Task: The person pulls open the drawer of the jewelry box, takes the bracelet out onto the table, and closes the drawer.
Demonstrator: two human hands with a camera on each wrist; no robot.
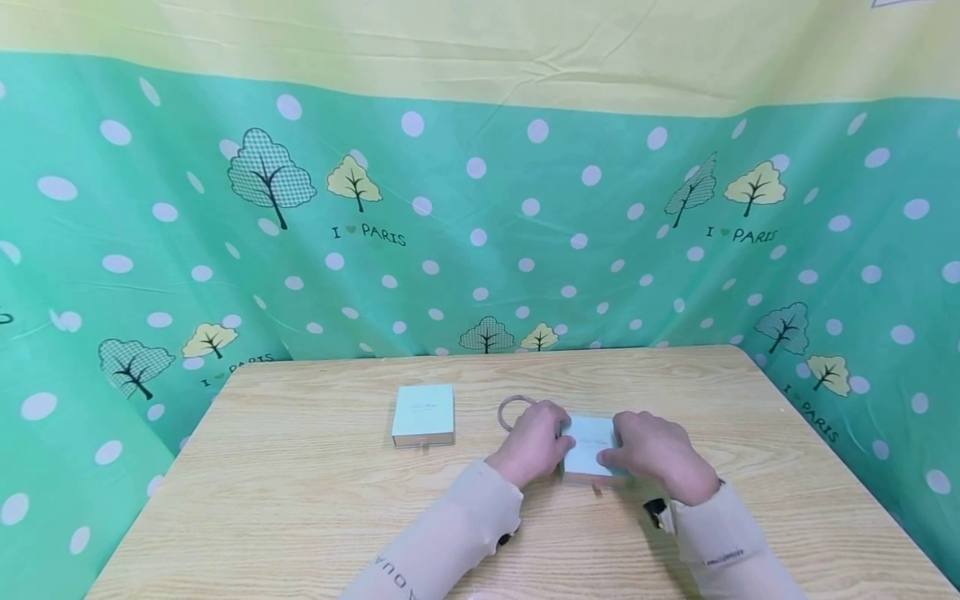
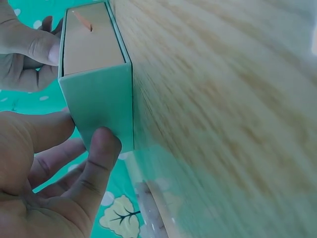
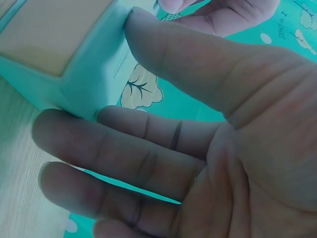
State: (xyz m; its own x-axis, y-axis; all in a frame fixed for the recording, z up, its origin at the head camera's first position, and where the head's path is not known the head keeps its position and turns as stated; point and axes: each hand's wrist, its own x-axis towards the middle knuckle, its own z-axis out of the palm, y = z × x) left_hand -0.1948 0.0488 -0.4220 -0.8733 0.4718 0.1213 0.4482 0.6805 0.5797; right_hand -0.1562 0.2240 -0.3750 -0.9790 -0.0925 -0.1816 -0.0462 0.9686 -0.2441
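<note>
A small mint-green drawer box (image 1: 591, 446) lies on the table between both hands. Its beige drawer front (image 2: 94, 42) carries an orange pull tab. My left hand (image 1: 531, 442) holds the left side, with thumb on the top edge and a fingertip against the side wall in the left wrist view. From the right, my right hand (image 1: 656, 450) grips the same box, its thumb (image 3: 163, 42) over the top and fingers at the side. Behind the left hand lies a mauve ring-shaped thing (image 1: 504, 406), partly hidden by that hand.
A second mint-green box (image 1: 424, 412) of the same kind sits to the left on the wood-grain table (image 1: 300, 500). A green polka-dot curtain (image 1: 480, 192) with printed trees hangs behind the table and along both sides.
</note>
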